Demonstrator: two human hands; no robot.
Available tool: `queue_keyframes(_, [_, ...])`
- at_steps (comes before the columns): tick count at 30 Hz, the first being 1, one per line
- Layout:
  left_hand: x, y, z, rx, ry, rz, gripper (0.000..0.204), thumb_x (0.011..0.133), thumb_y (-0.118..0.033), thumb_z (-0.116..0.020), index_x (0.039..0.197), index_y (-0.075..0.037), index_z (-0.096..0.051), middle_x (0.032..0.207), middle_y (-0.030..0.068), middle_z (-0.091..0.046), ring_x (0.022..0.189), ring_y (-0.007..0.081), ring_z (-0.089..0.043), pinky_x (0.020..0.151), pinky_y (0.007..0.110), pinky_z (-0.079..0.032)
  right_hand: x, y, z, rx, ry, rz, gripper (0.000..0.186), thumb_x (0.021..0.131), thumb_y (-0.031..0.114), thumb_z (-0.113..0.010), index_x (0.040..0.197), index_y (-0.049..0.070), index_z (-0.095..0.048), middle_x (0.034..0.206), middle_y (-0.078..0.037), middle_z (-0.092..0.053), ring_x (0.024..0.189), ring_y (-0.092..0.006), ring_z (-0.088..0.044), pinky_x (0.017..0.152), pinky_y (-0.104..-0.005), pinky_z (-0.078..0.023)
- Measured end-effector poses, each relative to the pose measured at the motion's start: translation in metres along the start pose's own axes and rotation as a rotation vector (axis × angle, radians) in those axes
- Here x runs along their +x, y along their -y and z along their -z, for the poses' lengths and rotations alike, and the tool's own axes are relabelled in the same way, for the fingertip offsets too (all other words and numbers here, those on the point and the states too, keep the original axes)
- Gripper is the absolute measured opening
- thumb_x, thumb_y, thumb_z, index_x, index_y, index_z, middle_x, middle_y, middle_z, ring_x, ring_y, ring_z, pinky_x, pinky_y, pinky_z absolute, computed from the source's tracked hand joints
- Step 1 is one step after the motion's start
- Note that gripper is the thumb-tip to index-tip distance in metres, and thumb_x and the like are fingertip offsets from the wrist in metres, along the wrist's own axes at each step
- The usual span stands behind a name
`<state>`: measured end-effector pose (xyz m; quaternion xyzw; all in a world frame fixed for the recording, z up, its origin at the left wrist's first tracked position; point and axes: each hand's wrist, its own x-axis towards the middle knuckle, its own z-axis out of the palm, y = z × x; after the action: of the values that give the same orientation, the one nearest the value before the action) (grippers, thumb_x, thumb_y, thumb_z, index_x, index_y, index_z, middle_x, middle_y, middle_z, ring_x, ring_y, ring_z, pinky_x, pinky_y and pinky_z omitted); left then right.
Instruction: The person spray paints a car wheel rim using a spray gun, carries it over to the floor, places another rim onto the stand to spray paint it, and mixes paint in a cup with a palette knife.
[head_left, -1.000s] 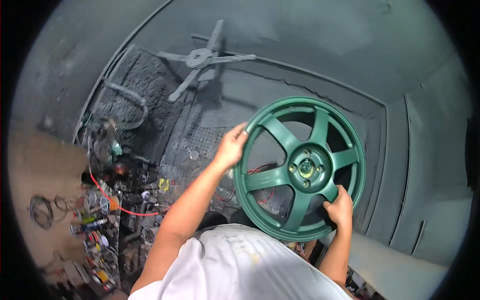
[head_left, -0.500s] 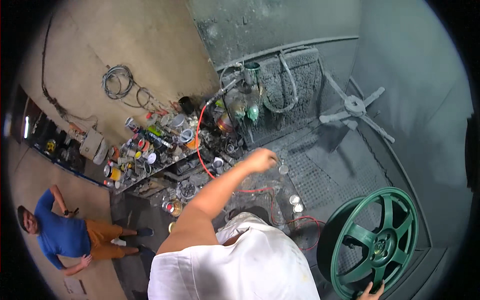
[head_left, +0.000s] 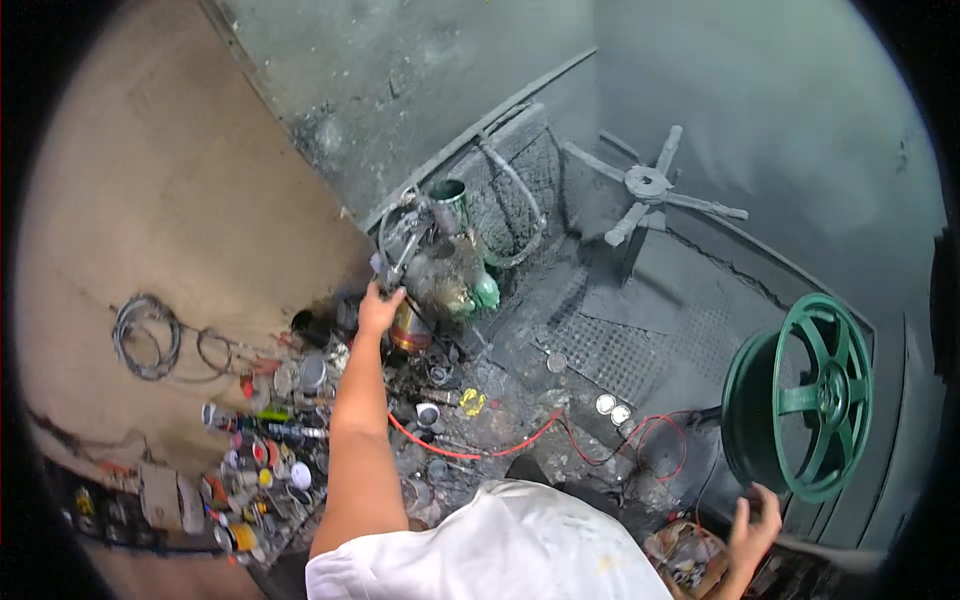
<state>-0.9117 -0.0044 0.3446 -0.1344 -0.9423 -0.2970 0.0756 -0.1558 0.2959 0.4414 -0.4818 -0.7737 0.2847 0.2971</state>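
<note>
Fingers of the left hand (head_left: 378,310) curl round what looks like the spray gun (head_left: 398,262) hanging just left of the metal cup (head_left: 450,200), while the right hand (head_left: 752,525) hangs open and empty just below the green wheel (head_left: 800,398), which stands upright on its edge, well right of that cup. I judge the gun is being fetched, so next comes lifting it free of its hoses. Half a second ago the left hand hovered short of the cup and the right touched the wheel.

Left hand (head_left: 378,310) at spray gun (head_left: 400,255) — green wheel (head_left: 805,397) apart
</note>
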Motion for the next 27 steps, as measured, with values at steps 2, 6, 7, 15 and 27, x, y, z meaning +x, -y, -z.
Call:
queue_keyframes(2, [0.011, 0.004, -0.003, 0.003, 0.0, -0.09, 0.068, 0.083, -0.052, -0.079, 0.123, 0.0, -0.064, 0.115, 0.0258, -0.071, 0.105, 0.0423, -0.067, 0.094, 0.048, -0.051, -0.007, 0.046, -0.034, -0.019, 0.173, 0.045, 0.028, 0.079, 0.003, -0.073, 0.106, -0.003, -0.068, 0.096, -0.018, -0.068, 0.088, -0.0332, -0.068, 0.082, -0.0387, -0.053])
queue_keyframes(6, [-0.006, -0.042, -0.004, -0.174, 0.152, -0.175, 0.051, 0.086, -0.043, -0.079, 0.108, 0.002, -0.069, 0.1, 0.024, -0.073, 0.093, 0.0404, -0.07, 0.082, 0.045, -0.052, -0.026, 0.058, -0.09, -0.098, 0.436, 0.149, 0.031, 0.08, 0.013, -0.077, 0.108, 0.002, -0.07, 0.098, -0.018, -0.071, 0.089, -0.037, -0.07, 0.08, -0.0436, -0.055])
queue_keyframes(7, [-0.013, -0.058, 0.0, -0.237, 0.112, -0.209, 0.046, 0.086, -0.039, -0.079, 0.105, 0.002, -0.069, 0.096, 0.0239, -0.073, 0.089, 0.0398, -0.071, 0.079, 0.044, -0.052, -0.029, 0.067, -0.101, -0.142, 0.477, 0.159, 0.032, 0.081, 0.016, -0.078, 0.109, 0.002, -0.071, 0.099, -0.018, -0.072, 0.09, -0.0377, -0.07, 0.08, -0.0446, -0.055])
queue_keyframes(15, [-0.165, -0.119, -0.047, -0.427, 0.231, -0.376, 0.038, 0.082, -0.024, -0.085, 0.105, -0.003, -0.065, 0.084, 0.013, -0.069, 0.076, 0.024, -0.063, 0.074, 0.04, -0.052, -0.034, 0.095, -0.145, 0.04, 0.516, 0.207, 0.04, 0.086, 0.027, -0.076, 0.116, 0.002, -0.067, 0.114, -0.017, -0.069, 0.111, -0.0373, -0.064, 0.097, -0.0455, -0.05])
queue_keyframes(27, [-0.499, -0.245, -0.087, -0.826, 1.425, -0.709, 0.057, 0.087, -0.025, -0.081, 0.131, -0.001, -0.055, 0.119, 0.017, -0.066, 0.108, 0.0232, -0.064, 0.094, 0.037, -0.051, -0.056, 0.06, -0.098, 0.832, -0.594, -0.191, 0.07, 0.098, 0.004, -0.059, 0.159, 0.003, -0.024, 0.136, -0.014, -0.055, 0.122, -0.0212, -0.058, 0.101, -0.0351, -0.051])
